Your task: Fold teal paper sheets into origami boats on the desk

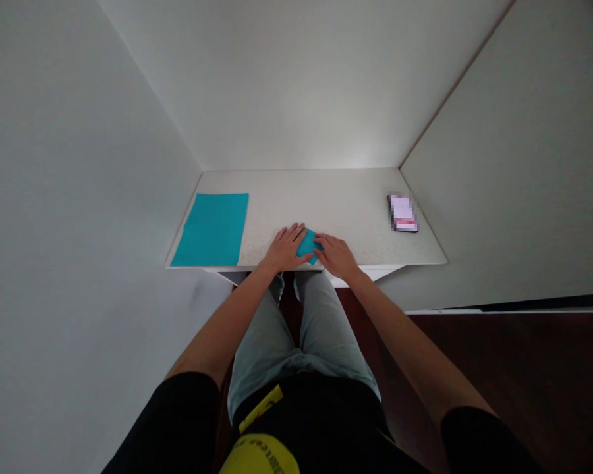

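A small folded piece of teal paper [306, 244] lies near the front edge of the shelf, between my two hands. My left hand [285, 249] rests flat on its left side, fingers stretched out and thumb along the lower edge. At the paper's right corner, the thumb and fingertips of my right hand [338, 255] are bent in and close on it. Parts of the paper are hidden beneath the fingers of both hands.
A larger flat sheet of teal paper [211, 229] lies at the left end of the white shelf [321, 191]. On the right end is a phone [403, 212] with a lit, blurred screen. White walls enclose the shelf at the back and sides.
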A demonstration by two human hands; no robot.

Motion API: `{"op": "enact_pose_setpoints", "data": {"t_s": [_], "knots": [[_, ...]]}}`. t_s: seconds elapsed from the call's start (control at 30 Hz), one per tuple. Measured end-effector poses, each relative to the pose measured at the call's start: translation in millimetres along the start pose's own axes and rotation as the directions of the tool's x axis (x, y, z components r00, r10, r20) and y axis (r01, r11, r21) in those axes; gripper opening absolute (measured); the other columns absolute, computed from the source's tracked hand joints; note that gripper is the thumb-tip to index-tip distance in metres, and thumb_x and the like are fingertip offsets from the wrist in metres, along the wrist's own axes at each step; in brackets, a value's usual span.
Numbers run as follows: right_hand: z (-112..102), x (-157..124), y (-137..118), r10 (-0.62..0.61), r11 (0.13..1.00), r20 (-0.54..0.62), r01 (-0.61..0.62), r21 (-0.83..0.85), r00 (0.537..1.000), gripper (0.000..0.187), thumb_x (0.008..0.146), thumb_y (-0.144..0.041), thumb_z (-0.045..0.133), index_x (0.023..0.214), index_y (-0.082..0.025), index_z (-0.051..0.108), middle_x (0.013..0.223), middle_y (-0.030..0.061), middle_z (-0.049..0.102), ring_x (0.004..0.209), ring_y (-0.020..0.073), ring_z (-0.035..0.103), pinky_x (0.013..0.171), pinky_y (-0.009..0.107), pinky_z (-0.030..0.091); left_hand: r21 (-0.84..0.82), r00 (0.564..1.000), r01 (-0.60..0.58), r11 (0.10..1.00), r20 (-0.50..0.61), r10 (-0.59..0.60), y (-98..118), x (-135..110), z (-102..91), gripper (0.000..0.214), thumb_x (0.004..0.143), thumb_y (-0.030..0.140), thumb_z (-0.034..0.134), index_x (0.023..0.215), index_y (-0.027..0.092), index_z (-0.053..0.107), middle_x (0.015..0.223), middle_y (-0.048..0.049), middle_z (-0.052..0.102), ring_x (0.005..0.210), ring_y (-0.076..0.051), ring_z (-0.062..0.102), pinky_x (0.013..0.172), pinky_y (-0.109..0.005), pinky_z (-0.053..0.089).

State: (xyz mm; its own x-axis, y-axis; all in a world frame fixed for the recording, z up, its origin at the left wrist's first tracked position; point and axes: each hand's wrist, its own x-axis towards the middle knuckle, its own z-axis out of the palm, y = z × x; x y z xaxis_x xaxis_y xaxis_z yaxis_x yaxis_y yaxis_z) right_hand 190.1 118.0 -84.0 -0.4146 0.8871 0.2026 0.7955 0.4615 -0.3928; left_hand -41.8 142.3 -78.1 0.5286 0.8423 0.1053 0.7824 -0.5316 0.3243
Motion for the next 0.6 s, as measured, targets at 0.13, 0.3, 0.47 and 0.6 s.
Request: {"op": "enact_pose_setpoints", "data": {"t_s": [0.13,0.3,0.47,0.6], "knots": [[6,1,6,-0.043,0.999,0.014,0.043,-0.002,0.999,0.049,0.113,-0.039,0.047,0.159,-0.027,0.054,0.167,0.0104,0.055,0.158,0.0309,0.048,0.13,0.057,0.037,0.006,1.0,-0.002,1.0,0.008,0.002,-8,-2,-3.8,0.083,0.099,0.058,0.066,0.171,0.026,0.04,0.18,-0.0108,0.033,0.169,-0.034,0.026,0.138,-0.055,0.017],[7,-5,12,-0.058,0.998,0.025,0.057,0.01,0.998,0.054,0.113,-0.041,0.045,0.164,-0.024,0.05,0.171,0.0121,0.05,0.16,0.0308,0.044,0.132,0.059,0.033,-0.029,0.999,-0.041,0.999,0.007,0.041,-18,-18,-12.7,0.073,0.103,0.052,0.063,0.168,0.025,0.046,0.178,-0.0098,0.039,0.168,-0.029,0.031,0.138,-0.05,0.02],[5,-13,21,-0.098,0.994,0.023,0.097,0.048,0.995,0.055,0.112,-0.045,0.049,0.162,-0.022,0.053,0.169,0.014,0.052,0.158,0.0317,0.048,0.133,0.059,0.033,-0.141,0.994,-0.107,0.984,-0.046,0.101,-26,-36,-16.6,0.065,0.098,0.052,0.072,0.155,0.023,0.062,0.165,-0.0097,0.058,0.16,-0.027,0.046,0.137,-0.048,0.028],[-1,-18,34,-0.206,0.973,0.048,0.199,0.121,0.977,0.073,0.1,-0.061,0.07,0.16,-0.023,0.053,0.169,0.0153,0.051,0.156,0.0356,0.05,0.132,0.062,0.034,-0.179,0.992,-0.107,0.978,-0.083,0.093,-30,-38,-11.6,0.063,0.091,0.052,0.08,0.147,0.024,0.069,0.16,-0.0086,0.063,0.156,-0.029,0.052,0.136,-0.052,0.031]]}}
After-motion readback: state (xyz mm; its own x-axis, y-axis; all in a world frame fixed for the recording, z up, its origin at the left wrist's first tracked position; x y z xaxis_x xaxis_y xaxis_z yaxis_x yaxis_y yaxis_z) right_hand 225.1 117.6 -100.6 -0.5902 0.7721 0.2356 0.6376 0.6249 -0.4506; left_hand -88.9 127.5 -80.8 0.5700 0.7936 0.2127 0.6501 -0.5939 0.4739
